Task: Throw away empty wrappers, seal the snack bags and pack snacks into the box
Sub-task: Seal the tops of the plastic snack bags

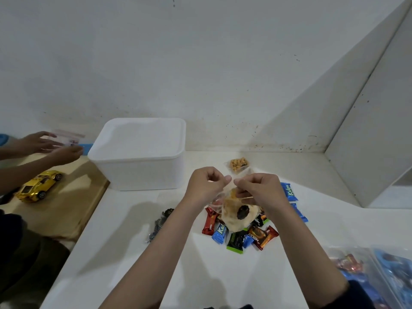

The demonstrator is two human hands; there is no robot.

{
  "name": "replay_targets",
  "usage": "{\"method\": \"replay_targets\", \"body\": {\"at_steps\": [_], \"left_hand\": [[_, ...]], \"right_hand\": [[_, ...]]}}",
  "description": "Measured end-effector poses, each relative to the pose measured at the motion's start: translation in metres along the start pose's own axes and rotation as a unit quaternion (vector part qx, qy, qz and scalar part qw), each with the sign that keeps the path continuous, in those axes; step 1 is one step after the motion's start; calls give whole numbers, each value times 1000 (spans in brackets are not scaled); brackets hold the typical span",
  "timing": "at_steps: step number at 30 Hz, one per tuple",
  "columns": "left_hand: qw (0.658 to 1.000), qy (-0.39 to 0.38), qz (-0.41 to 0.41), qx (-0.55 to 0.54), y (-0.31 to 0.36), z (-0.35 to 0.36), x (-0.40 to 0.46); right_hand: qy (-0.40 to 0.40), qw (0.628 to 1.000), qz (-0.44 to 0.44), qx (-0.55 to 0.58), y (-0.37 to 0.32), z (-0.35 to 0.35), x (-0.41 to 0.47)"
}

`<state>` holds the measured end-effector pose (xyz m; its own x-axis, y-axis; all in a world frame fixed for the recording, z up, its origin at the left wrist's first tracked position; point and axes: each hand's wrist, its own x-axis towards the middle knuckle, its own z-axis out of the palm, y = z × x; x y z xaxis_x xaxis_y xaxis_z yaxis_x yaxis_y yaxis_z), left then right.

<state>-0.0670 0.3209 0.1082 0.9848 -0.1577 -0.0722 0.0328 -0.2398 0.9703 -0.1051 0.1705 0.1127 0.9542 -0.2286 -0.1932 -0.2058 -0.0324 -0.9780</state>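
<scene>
On the white counter (223,275) by a lidded white plastic box (138,152), the left hand (206,186) and right hand (259,189) pinch a clear plastic snack bag (236,214) by its top edge. It hangs over small wrapped snacks (238,238). Blue wrappers (289,192) read "Kalpa", a brown one (259,237) "Nextar".

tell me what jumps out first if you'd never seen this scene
Dead centre, the left hand and right hand pinch the top of a clear snack bag above a heap of bright wrapped candies. Behind to the left sits a big white lidded box, and far left a gold toy car shines on the brown board.
</scene>
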Motion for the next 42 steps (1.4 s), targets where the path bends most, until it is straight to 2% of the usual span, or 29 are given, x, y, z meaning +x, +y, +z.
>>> {"method": "replay_targets", "body": {"at_steps": [3,4,5,7,8,11,14,19,21,26,31,35,37,42], "left_hand": [[999,-49,18,-7,8,-17,5],[997,-68,23,-3,11,-24,6],[996,-87,22,9,14,-30,7],[992,-124,3,27,17,-40,9],[989,-140,-13,32,16,-43,11],[988,-132,-83,-13,4,-49,16],[975,-100,-174,-93,-24,-54,13],[940,-172,-292,53,-91,-41,-15],[931,-150,-316,100,-118,-30,-23],[933,-48,-300,192,-153,-17,-26],[902,-22,-254,348,-151,-5,-21],[886,18,-246,393,-147,10,-15],[890,26,-218,401,-149,19,-11],[929,34,-142,341,-142,38,18]], "right_hand": [[94,990,-80,-66,9,-9,7],[75,988,-91,-101,13,-14,10],[17,989,-90,-118,18,-18,12],[-110,987,-55,-103,31,-21,16],[-133,986,-47,-85,38,-19,17],[-75,993,-63,-63,60,-10,14],[-29,999,-6,-20,85,-5,14],[-7,990,137,-11,129,14,11],[-14,982,179,-54,145,27,6],[-1,976,153,-155,166,43,-4],[18,977,121,-177,160,39,-3],[57,975,102,-190,151,24,17],[78,974,94,-192,146,17,33],[94,973,67,-200,129,-2,84]]}}
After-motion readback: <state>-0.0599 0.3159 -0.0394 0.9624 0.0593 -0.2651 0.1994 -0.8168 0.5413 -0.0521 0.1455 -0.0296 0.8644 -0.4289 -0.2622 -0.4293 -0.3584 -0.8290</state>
